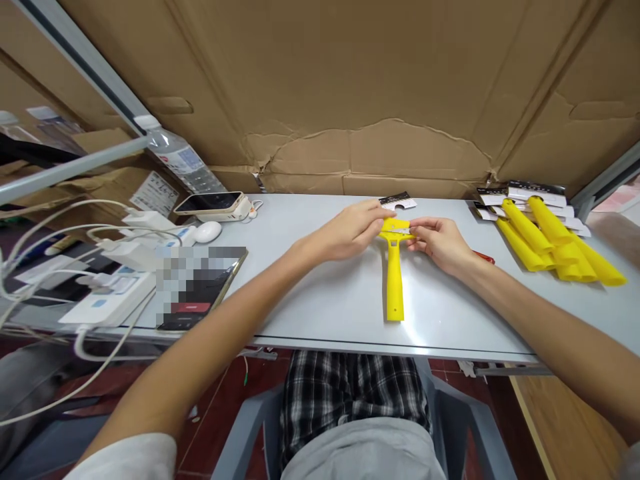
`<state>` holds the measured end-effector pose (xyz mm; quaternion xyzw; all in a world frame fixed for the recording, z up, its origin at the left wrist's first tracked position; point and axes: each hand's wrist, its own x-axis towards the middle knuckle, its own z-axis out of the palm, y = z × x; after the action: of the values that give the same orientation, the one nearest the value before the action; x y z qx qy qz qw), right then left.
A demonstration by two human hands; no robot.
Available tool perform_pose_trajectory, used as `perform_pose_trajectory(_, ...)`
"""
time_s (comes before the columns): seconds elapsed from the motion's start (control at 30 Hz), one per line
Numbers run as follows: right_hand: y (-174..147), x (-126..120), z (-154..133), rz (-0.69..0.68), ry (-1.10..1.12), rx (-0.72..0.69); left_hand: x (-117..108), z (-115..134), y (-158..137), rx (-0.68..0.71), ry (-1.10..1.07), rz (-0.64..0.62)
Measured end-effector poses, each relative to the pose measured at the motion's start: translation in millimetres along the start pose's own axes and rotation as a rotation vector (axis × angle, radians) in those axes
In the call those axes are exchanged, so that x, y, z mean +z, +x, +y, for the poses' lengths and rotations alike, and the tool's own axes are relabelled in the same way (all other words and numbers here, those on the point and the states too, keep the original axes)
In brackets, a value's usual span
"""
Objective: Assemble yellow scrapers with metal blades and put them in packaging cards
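Note:
A yellow scraper (395, 280) lies on the table in front of me, its handle pointing toward me and its wide head away. My left hand (353, 230) is closed over the left end of the head, partly covering it. A small silvery metal plate (401, 231) shows on the head. With thumb and fingers pinched, my right hand (440, 243) holds the head's right end; whether it also grips the metal plate I cannot make out. Behind my left fingers lies a black and white card (399, 200). A red object (484, 257) is partly hidden by my right wrist.
Several yellow scrapers (565, 250) with header cards are piled at the right. On the left are a phone (210, 203), a white mouse (207, 231), a dark tablet-like device (220, 283), and a power strip (107, 300) with cables. A bottle (183, 157) leans against the cardboard wall (400, 80).

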<state>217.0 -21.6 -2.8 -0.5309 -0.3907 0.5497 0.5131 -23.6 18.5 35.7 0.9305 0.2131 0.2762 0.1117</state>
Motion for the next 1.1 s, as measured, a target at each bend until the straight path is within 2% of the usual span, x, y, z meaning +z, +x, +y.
perform_pose_trajectory(0.13,-1,2,1,-0.011,0.001,-0.009,21,-29,2,-0.106,-0.153,0.147)
perform_pose_trajectory(0.27,-1,2,1,-0.019,0.013,-0.004,32,-35,1,-0.147,-0.189,0.12)
perform_pose_trajectory(0.37,-2,2,1,-0.012,0.013,-0.002,32,-37,-5,-0.227,-0.29,0.056)
perform_pose_trajectory(0.5,-2,2,1,-0.027,-0.013,-0.007,32,-40,-12,-0.413,-0.487,-0.003)
perform_pose_trajectory(0.57,-2,3,1,-0.028,-0.026,-0.01,30,-40,-13,-0.506,-0.579,0.007)
perform_pose_trajectory(0.7,-4,3,0,-0.021,-0.056,-0.028,23,-40,-14,-0.653,-0.748,0.121)
perform_pose_trajectory(0.77,-5,3,-1,-0.021,-0.07,-0.034,21,-39,-15,-0.676,-0.775,0.164)
perform_pose_trajectory(0.93,-7,3,-3,-0.022,-0.062,-0.054,24,-30,-14,-0.612,-0.78,0.22)
perform_pose_trajectory(1.1,-6,1,-1,-0.048,-0.053,-0.058,37,-16,-11,-0.658,-1.008,0.22)
